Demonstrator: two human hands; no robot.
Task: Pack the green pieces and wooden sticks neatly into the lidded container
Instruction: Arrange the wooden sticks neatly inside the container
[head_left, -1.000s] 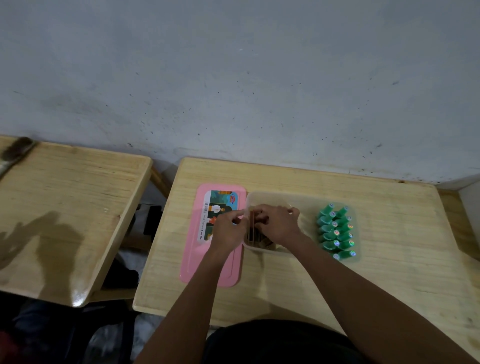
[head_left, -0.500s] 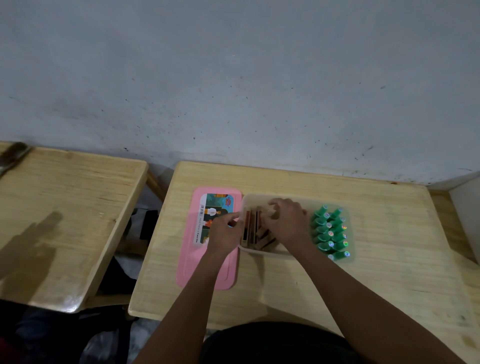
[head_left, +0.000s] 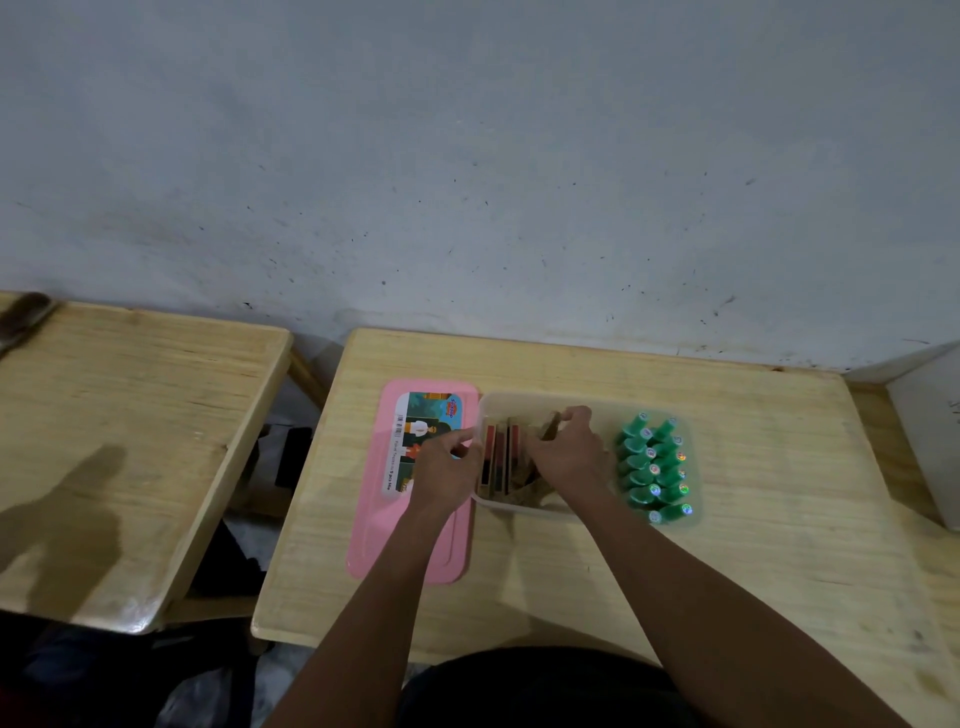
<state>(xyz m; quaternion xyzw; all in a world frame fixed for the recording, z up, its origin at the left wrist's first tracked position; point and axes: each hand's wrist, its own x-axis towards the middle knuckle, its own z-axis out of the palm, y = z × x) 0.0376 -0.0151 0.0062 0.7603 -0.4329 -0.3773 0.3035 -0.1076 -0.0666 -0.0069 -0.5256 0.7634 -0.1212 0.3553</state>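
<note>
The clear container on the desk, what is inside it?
The clear container holds green pieces in neat rows on its right side and wooden sticks on its left. The right hand covers the middle, so whatever lies beneath it is hidden.

Just 1 view here, head-mounted, looking forward and steeply down over both forearms onto a wooden desk (head_left: 727, 545) close below, a grey wall (head_left: 467, 156) ahead, a neighbouring desk (head_left: 130, 415) at frame left.
</note>
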